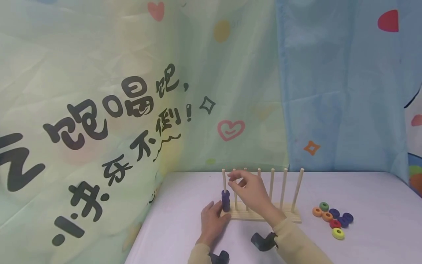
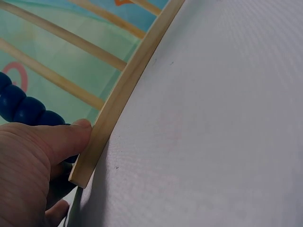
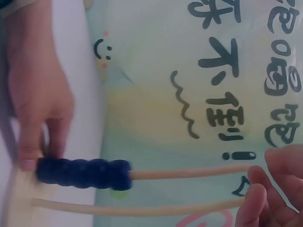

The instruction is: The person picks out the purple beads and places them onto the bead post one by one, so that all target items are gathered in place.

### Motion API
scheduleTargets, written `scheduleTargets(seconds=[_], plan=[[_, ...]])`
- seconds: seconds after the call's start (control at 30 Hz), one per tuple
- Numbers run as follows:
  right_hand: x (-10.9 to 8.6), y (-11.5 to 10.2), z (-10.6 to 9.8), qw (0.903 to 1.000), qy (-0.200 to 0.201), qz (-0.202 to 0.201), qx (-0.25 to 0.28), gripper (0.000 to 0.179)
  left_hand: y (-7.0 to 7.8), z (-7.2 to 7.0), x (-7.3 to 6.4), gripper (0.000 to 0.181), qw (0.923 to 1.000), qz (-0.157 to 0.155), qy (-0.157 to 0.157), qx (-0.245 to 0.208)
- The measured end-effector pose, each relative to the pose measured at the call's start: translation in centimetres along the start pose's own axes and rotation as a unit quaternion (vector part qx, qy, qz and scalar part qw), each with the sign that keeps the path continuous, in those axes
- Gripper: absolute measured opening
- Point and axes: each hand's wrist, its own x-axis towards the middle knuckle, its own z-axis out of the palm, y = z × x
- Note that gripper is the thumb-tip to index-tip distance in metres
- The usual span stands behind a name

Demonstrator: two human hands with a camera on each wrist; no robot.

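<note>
A wooden peg rack [image 1: 245, 215] stands on the table, with several upright pegs. Dark blue beads [image 1: 225, 201] are stacked on its leftmost peg; they also show in the right wrist view as a blue stack [image 3: 83, 173]. My left hand [image 1: 212, 222] grips the left end of the base, its thumb on the wood beside the lowest bead in the left wrist view, other fingers partly hidden. Near the top of the left pegs is my right hand [image 1: 252, 190], thumb and fingers loosely bent and apart, with no bead visible between them.
Right of the rack lie loose beads: a green bead [image 1: 324, 206], orange ones [image 1: 317, 211], blue ones [image 1: 347, 217], a red bead [image 1: 335, 224] and a yellow bead [image 1: 338, 233]. A printed curtain [image 1: 230, 91] hangs behind the white table [image 1: 379, 205].
</note>
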Motion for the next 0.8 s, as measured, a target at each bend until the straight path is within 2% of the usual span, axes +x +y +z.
scheduleTargets(seconds=[0.33,0.63,0.8], plan=[[-2.3,3.4,0.9,0.9988,-0.001,0.047,-0.013,0.016,-0.2,0.2,0.0,0.045,0.9999,0.000,-0.003,0.012],[-4.7,5.9,1.6,0.9954,0.003,0.096,-0.007,0.013,-0.4,0.2,0.1,0.045,1.0000,0.003,-0.002,0.007],[-6.2,7.4,1.9,0.9939,0.011,0.109,-0.010,0.013,-0.4,0.1,-0.1,0.046,1.0000,0.009,0.001,0.004]])
